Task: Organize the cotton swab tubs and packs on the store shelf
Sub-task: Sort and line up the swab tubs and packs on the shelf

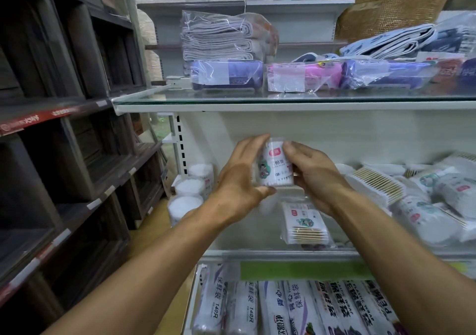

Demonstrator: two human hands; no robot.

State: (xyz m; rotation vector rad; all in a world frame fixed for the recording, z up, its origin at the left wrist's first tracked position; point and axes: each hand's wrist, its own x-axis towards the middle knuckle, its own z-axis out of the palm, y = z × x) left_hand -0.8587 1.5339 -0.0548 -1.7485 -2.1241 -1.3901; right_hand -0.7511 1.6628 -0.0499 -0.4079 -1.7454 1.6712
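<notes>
With left hand (238,180) and right hand (313,177) curled round a cotton swab tub (275,166) above the shelf (283,253), risks toppling the tubs (186,195) standing far left, or crushing the near pack (305,225) below.

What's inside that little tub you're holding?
Cotton swabs: white tips show at the bottom of the clear tub. The label and both hands cover the rest.

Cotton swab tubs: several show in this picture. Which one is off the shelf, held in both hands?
The labelled tub, upright between the left hand and right hand. The other tubs stand on the shelf at the left.
</notes>
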